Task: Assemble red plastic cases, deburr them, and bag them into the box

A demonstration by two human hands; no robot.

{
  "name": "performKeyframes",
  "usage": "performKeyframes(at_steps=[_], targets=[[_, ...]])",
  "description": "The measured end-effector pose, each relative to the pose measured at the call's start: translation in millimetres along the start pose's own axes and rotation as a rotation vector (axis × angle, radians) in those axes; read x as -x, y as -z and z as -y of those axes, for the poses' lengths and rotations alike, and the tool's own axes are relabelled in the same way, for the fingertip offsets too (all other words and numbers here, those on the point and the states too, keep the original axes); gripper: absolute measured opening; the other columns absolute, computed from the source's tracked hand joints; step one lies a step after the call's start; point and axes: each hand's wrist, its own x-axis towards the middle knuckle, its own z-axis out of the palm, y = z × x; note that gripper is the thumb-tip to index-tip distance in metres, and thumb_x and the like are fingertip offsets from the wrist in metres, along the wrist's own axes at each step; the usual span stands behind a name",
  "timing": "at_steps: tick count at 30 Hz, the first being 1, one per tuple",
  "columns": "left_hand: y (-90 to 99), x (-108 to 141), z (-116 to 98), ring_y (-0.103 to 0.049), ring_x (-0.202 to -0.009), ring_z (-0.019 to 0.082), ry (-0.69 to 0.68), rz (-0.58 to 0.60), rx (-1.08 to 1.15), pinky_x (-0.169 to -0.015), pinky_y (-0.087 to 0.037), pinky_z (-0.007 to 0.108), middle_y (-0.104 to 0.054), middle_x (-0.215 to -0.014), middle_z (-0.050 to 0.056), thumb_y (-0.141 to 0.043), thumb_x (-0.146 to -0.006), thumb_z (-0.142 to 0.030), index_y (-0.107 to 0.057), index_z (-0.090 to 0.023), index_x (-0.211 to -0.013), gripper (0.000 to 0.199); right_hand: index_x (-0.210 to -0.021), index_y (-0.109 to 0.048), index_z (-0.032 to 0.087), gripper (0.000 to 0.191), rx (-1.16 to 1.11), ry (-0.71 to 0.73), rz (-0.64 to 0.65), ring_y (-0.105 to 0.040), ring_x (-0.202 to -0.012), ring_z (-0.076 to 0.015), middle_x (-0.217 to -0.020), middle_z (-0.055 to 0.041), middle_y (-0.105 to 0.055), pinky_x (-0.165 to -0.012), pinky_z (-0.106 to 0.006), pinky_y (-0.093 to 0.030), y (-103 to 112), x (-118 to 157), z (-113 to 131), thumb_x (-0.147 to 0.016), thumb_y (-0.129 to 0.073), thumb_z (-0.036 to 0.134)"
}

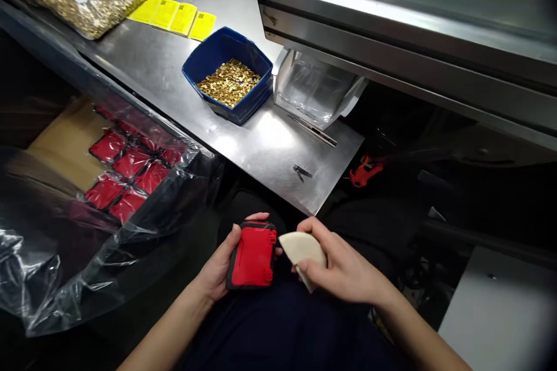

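My left hand (220,266) is wrapped round a red and black plastic case (253,256), its red face turned up toward me. Close beside it, my right hand (339,264) grips a folded cream-coloured cloth pad (303,249) between thumb and fingers. A small gap separates the pad from the right edge of the case. Both hands are over my lap, in front of the metal table's corner. What the pad is made of, felt or cloth, I cannot tell.
On the metal table (174,90) stand a blue bin (226,110) of small brass parts, a clear-bagged tray (319,87), tweezers (312,130) and nail clippers (302,172). Yellow labels (174,14) lie behind. At left, a plastic-lined box holds several red cases (131,161). A metal rail (391,46) overhangs at right.
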Motion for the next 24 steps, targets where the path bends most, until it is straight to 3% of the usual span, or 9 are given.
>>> performKeyframes(at_steps=[5, 10, 15, 19, 24], targets=[[-16.5, 7.7, 3.9, -0.077, -0.094, 0.03, 0.082, -0.079, -0.012, -0.084, -0.062, 0.04, -0.078, -0.111, 0.016, -0.058, -0.093, -0.067, -0.061, -0.019, -0.138, 0.066, -0.11, -0.055, 0.024, 0.01, 0.608, 0.295, 0.051, -0.059, -0.068, -0.0161, -0.084, 0.0018, -0.064, -0.062, -0.03, -0.035, -13.3, 17.7, 7.0, -0.101, -0.051, 0.028], [-27.6, 16.0, 14.4, -0.077, -0.091, 0.031, 0.145, -0.168, -0.044, -0.083, -0.061, 0.042, -0.079, -0.109, 0.016, -0.056, -0.095, -0.065, -0.063, -0.02, -0.135, 0.06, -0.122, -0.053, 0.022, 0.021, 0.915, 0.436, 0.094, -0.06, -0.067, -0.0177, -0.091, -0.0011, -0.068, -0.057, -0.035, -0.03, -31.3, 21.7, -3.0, -0.104, -0.047, 0.028], [-29.5, 16.6, 21.1, -0.077, -0.092, 0.03, 0.146, -0.248, -0.107, -0.081, -0.061, 0.041, -0.079, -0.109, 0.015, -0.057, -0.096, -0.06, -0.066, -0.02, -0.131, 0.054, -0.115, -0.054, 0.023, 0.013, 1.002, 0.348, 0.061, -0.061, -0.063, -0.017, -0.083, 0.0007, -0.066, -0.054, -0.035, -0.026, -32.1, 23.5, -8.2, -0.104, -0.047, 0.025], [-29.8, 15.8, 21.6, -0.077, -0.09, 0.03, 0.137, -0.251, -0.166, -0.081, -0.061, 0.04, -0.079, -0.108, 0.014, -0.059, -0.095, -0.061, -0.067, -0.02, -0.131, 0.055, -0.112, -0.054, 0.024, 0.01, 0.941, 0.389, 0.139, -0.061, -0.061, -0.0148, -0.082, 0.0022, -0.066, -0.052, -0.033, -0.025, -27.0, 24.2, -9.3, -0.103, -0.05, 0.027], [-30.3, 13.6, 20.8, -0.073, -0.075, 0.022, 0.146, -0.322, -0.249, -0.066, -0.059, 0.03, -0.08, -0.1, 0.012, -0.059, -0.095, -0.061, -0.07, -0.019, -0.128, 0.055, -0.11, -0.054, 0.025, 0.008, 0.96, 0.336, 0.094, -0.061, -0.061, -0.0139, -0.081, 0.0027, -0.067, -0.052, -0.032, -0.024, -21.3, 17.8, -10.8, -0.105, -0.048, 0.028]])
